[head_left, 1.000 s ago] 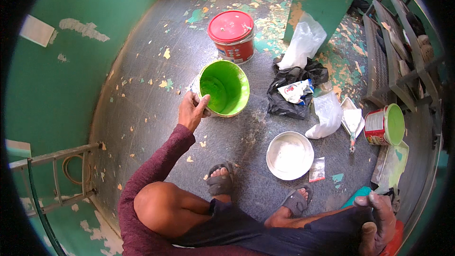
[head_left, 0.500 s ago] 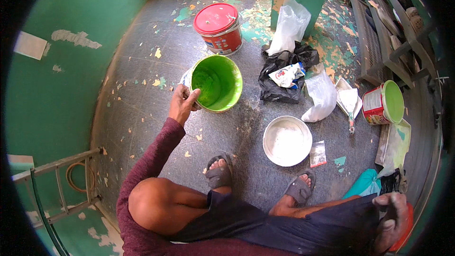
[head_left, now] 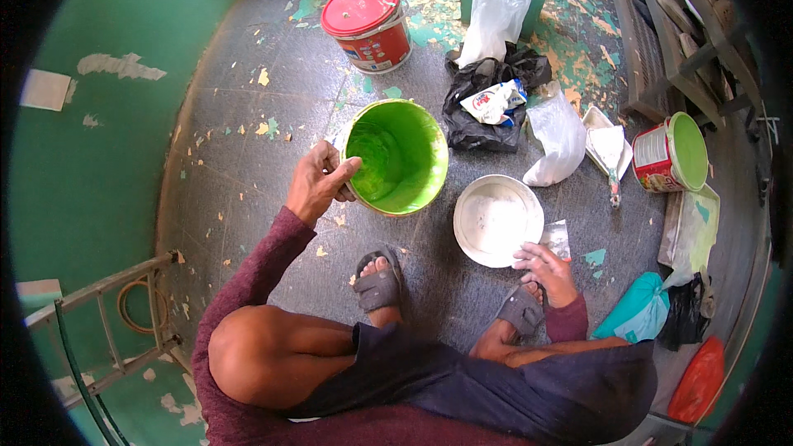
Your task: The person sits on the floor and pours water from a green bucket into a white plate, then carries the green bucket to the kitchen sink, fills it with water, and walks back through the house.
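My left hand [head_left: 320, 177] grips the rim of a bucket [head_left: 420, 144], thumb at the inside edge and fingers hidden behind the outer wall. Bright green paint coats the bucket's inner wall, and its mouth faces me. On the right, my right hand [head_left: 548, 272] reaches over the floor with its fingers apart, holding nothing. Its fingertips are at the near right edge of a round white basin [head_left: 496, 221]; whether they touch it I cannot tell. Partly behind that hand lies a small flat packet [head_left: 557, 237]. The basin has whitish residue inside.
A red lidded bucket [head_left: 368, 29] stands ahead. Black plastic [head_left: 471, 128] and clear bags [head_left: 555, 144] lie right of centre, beside a scraper [head_left: 611, 161] in a tray. Farther right are a tilted paint bucket [head_left: 690, 153] and a shoe rack [head_left: 652, 41]. A ladder [head_left: 107, 322] leans left.
My left hand has brought the green-coated bucket slightly right and nearer. My right hand has moved from the lower right corner leftward to the basin's edge.
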Motion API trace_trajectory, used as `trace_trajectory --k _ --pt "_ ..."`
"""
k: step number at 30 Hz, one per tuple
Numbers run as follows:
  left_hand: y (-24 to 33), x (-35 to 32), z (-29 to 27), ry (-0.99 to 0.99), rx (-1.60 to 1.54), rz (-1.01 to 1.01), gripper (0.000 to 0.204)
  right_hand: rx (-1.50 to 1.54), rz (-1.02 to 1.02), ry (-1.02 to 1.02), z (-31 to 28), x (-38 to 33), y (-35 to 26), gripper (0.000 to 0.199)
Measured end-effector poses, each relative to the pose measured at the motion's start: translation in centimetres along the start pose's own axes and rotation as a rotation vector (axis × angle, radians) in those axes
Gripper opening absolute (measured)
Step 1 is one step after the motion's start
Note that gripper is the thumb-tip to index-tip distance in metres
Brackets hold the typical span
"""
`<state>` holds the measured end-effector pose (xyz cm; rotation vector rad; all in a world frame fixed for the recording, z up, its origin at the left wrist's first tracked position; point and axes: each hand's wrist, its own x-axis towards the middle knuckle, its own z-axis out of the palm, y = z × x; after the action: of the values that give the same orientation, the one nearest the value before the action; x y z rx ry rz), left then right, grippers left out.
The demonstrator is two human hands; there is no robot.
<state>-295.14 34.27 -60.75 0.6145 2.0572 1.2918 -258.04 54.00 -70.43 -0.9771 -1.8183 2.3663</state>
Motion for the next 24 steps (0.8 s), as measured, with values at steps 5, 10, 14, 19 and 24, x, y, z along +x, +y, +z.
trace_trajectory --k 5,10,14,19,24 --pt "1.2 -0.9 1.2 -0.069 -0.009 -0.023 0.030 0.041 0.016 -0.264 4.4 2.0 -0.9 0.061" --pt "3.2 -1.5 3.3 -0.116 0.058 0.001 0.031 0.354 0.087 -0.278 8.6 4.5 -0.3 0.066" --pt "4.5 -2.6 4.6 -0.147 0.143 -0.012 0.031 0.602 0.170 -0.346 10.5 5.6 -0.8 0.071" --pt "4.6 -2.8 6.4 -0.182 0.171 -0.063 0.031 0.611 0.134 -0.257 10.9 5.6 -0.5 0.066" --pt "5.1 -3.7 8.0 -0.231 0.132 -0.056 0.031 0.732 0.203 -0.209 10.9 5.7 1.1 0.056"
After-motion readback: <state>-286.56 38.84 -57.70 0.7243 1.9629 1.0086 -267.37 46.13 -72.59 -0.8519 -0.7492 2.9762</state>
